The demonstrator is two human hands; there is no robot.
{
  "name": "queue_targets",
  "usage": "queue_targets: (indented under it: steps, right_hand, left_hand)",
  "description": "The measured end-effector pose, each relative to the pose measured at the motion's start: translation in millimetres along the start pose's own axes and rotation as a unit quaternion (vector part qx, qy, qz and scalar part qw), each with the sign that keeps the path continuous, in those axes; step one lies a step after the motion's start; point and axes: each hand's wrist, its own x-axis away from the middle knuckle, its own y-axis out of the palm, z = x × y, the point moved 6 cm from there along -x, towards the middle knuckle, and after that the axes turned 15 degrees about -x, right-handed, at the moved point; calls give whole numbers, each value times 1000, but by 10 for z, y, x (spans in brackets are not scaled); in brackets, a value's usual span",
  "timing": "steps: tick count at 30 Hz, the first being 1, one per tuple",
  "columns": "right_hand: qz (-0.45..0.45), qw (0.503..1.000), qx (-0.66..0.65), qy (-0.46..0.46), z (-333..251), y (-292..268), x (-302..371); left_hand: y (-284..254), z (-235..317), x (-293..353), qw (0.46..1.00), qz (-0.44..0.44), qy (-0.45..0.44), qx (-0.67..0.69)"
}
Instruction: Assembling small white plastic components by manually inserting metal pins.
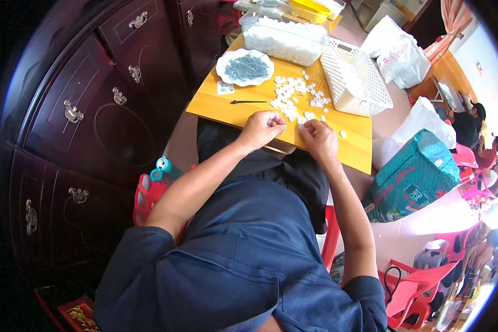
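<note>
Over the near edge of a yellow wooden table [210, 99], my left hand [263, 130] is closed, its thumb and fingertips pinched together. Whatever it may hold is too small to make out. My right hand [320, 138] is a little apart from it, fingers bent into a pinch beside a loose pile of small white plastic pieces [286, 91]. Its fingertips hide what is between them. One single white piece [343, 134] lies to the right of that hand. A thin black tool [249, 102] rests left of the pile, below a white scalloped plate [222, 67] heaped with small grey metal pieces.
A clear bin [285, 41] full of white pieces stands at the table's back, with a yellow tray [311, 10] beyond. At right is a white perforated basket [359, 88]. A teal bag [412, 177] stands on the floor; dark cabinets [88, 122] line the left. People sit far right.
</note>
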Motion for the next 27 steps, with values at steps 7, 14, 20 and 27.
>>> queue_targets:
  steps: [7, 14, 20, 27]
  right_hand:
    - [-13, 999, -19, 22, 32, 12, -39]
    - [-36, 997, -54, 51, 34, -5, -44]
    - [-17, 999, -35, -17, 9, 16, -13]
    - [-7, 999, -37, -32, -12, 66, 20]
  left_hand:
    - [8, -25, 0, 999, 19, 25, -24]
    - [16, 7, 10, 998, 24, 40, -38]
    - [9, 33, 28, 997, 32, 43, -62]
    - [13, 89, 43, 996, 30, 46, -64]
